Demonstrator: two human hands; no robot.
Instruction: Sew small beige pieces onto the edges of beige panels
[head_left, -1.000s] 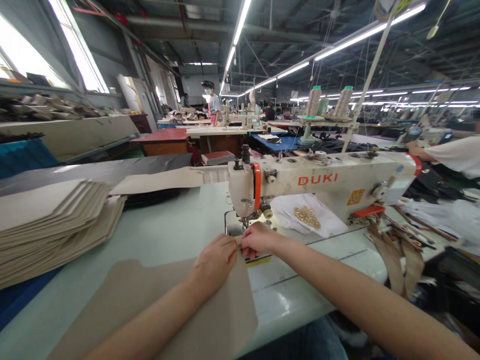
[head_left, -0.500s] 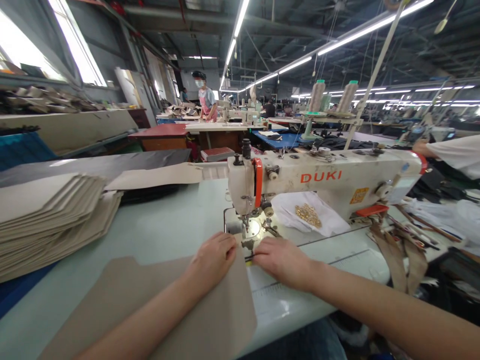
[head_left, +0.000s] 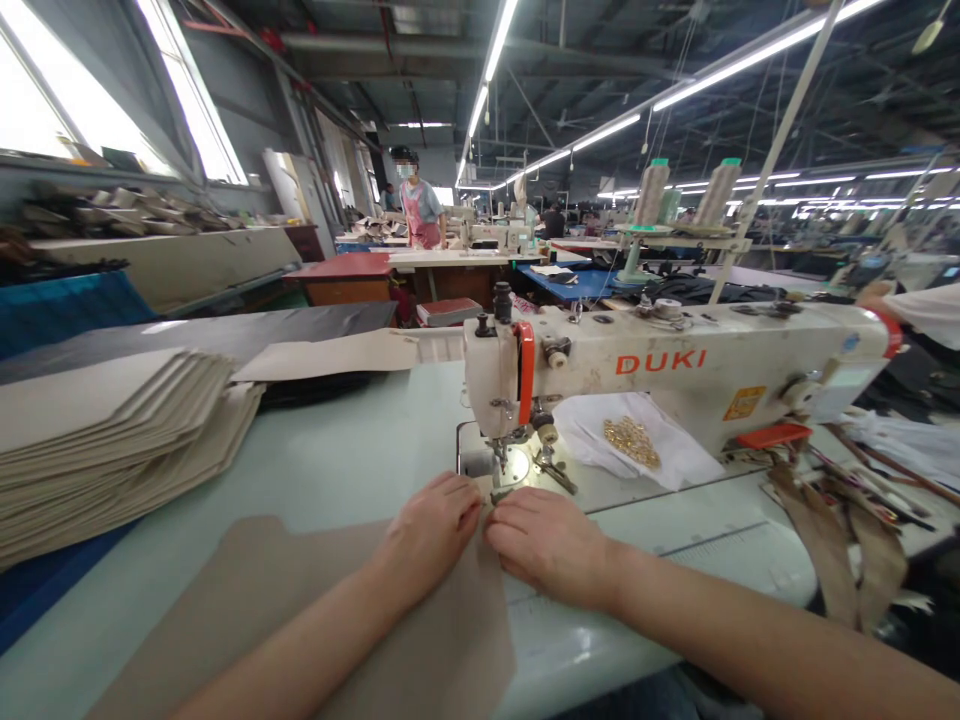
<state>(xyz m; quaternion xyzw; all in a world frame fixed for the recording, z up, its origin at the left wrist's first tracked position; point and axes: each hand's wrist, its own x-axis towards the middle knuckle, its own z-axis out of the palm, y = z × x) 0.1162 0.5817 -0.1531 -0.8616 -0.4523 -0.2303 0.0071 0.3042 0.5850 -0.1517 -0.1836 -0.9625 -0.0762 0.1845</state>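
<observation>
A large beige panel (head_left: 442,620), fabric or leather, lies on the pale green sewing table below the sewing machine (head_left: 585,365). My left hand (head_left: 435,525) rests on the panel near its upper right corner, fingers curled and closed at the edge. Close beside it, my right hand (head_left: 551,545) has its fingers pinched together at the panel's right edge, just in front of the needle area (head_left: 501,455). What lies between the right fingertips is hidden. Both hands are almost touching.
A stack of beige panels (head_left: 112,440) stands on the left. Gold-coloured small parts (head_left: 631,442) lie on a white cloth under the machine arm. Brown straps (head_left: 832,545) hang at the right. Thread cones (head_left: 651,195) stand behind; a person (head_left: 421,210) stands farther back.
My right hand has moved left, from beside the panel to its edge near my left hand. The small dark piece seen at its fingertips is now hidden. The view has shifted slightly left.
</observation>
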